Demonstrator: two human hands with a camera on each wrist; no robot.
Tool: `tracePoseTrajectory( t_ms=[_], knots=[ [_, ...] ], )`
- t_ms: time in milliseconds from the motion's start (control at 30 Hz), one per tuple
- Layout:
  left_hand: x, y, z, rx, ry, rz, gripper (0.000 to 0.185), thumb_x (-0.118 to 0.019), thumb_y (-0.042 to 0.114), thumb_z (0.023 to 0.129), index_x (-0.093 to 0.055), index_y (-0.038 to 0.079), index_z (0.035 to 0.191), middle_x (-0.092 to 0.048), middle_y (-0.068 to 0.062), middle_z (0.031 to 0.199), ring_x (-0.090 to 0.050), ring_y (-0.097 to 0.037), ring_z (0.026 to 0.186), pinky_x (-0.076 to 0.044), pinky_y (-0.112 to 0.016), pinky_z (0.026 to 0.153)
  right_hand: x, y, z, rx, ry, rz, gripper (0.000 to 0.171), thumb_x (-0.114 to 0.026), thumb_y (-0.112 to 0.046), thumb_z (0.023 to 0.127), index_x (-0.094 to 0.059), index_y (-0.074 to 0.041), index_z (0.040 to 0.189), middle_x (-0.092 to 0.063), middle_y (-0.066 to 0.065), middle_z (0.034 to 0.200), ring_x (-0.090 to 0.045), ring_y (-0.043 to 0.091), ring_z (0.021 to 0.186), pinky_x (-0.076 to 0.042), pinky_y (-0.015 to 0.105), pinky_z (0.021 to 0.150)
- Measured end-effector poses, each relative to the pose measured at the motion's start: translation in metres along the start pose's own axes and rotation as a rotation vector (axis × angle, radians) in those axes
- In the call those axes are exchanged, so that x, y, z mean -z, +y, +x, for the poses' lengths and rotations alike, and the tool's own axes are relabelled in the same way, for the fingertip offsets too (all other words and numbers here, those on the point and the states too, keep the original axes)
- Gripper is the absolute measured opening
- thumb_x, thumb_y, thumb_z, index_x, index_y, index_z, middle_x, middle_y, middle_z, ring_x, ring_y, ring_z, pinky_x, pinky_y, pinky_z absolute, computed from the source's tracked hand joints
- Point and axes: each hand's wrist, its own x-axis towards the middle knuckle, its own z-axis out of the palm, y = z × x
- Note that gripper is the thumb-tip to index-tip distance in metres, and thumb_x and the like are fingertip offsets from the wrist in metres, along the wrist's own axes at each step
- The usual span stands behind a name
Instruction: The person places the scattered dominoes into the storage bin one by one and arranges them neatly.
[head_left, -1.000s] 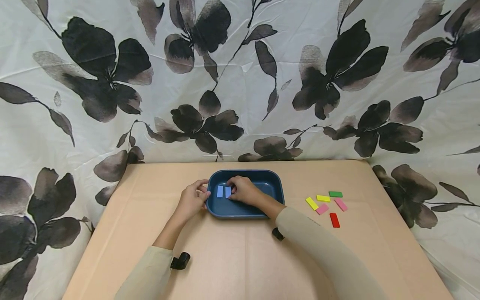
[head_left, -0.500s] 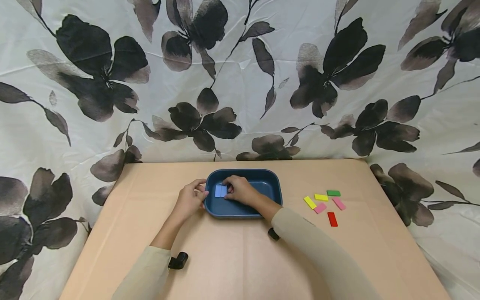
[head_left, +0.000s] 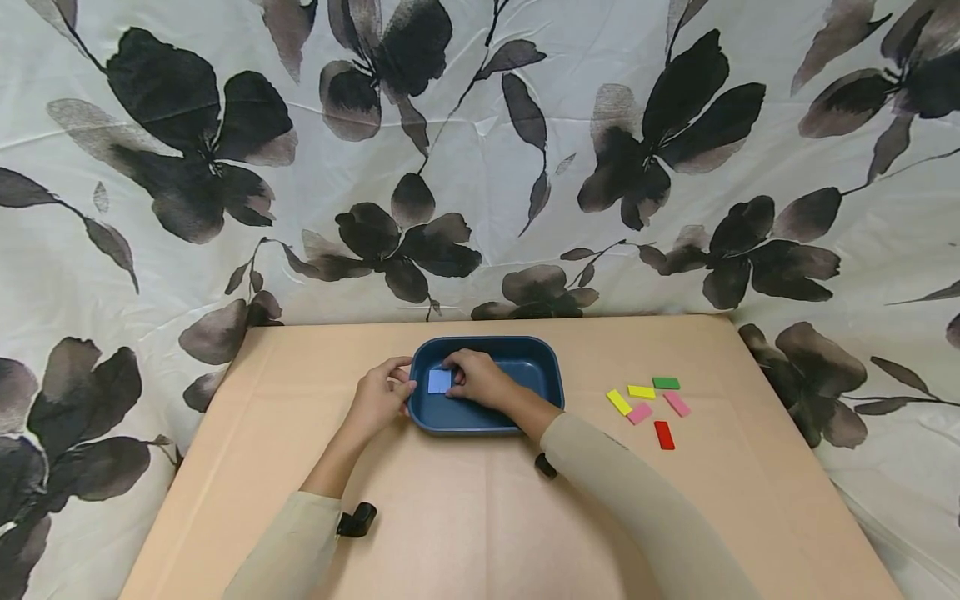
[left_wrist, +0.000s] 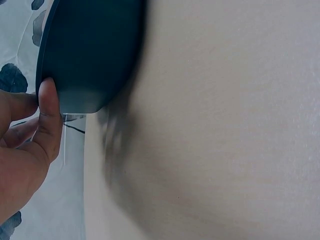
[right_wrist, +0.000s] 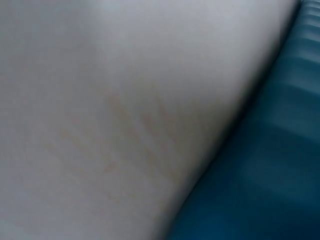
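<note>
A dark blue tray (head_left: 540,375) sits at the middle back of the tan table (head_left: 465,517). My left hand (head_left: 400,387) grips the tray's left rim; in the left wrist view its thumb (left_wrist: 49,112) presses the outside wall of the tray (left_wrist: 90,50). My right hand (head_left: 453,379) reaches into the tray, its fingertips pinching the right one of two light blue flat pieces (head_left: 438,381), which lie side by side and touching like one square. The right wrist view is blurred and shows only the tray (right_wrist: 270,175) wall beside a pale surface.
Several small flat pieces lie on the table right of the tray: two yellow (head_left: 619,402), a green (head_left: 666,383), two pink (head_left: 639,413) and a red (head_left: 663,435). A floral cloth (head_left: 480,167) hangs behind and drapes both sides of the table.
My right hand has slid the right blue piece leftward until it meets the left one. My left hand has stayed on the rim.
</note>
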Motion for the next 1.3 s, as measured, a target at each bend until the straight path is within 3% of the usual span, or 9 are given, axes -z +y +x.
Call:
tracePoseTrajectory(
  t_ms=[1033,1300],
  knots=[
    [0.000,0.002,-0.001,0.010,-0.005,0.003,0.044,-0.064,-0.001,0.099,-0.056,-0.003,0.142,-0.060,-0.019,0.104,-0.061,-0.015,0.057,-0.064,-0.046,0.059,0.001,0.000,0.001,-0.019,-0.033,0.014,0.046,-0.088,-0.020,0.084,-0.068,-0.008,0.124,-0.065,0.002,0.101,-0.059,0.008,0.083,-0.054,0.015,0.070],
    [-0.001,0.003,-0.002,0.014,-0.001,0.003,0.043,-0.063,-0.001,0.099,-0.056,-0.003,0.142,-0.060,-0.019,0.105,-0.060,-0.014,0.058,-0.064,-0.046,0.060,0.011,-0.003,-0.003,-0.018,-0.047,0.035,0.050,-0.088,-0.020,0.084,-0.067,-0.006,0.127,-0.064,0.007,0.106,-0.063,0.014,0.088,-0.055,0.017,0.073]
  ],
)
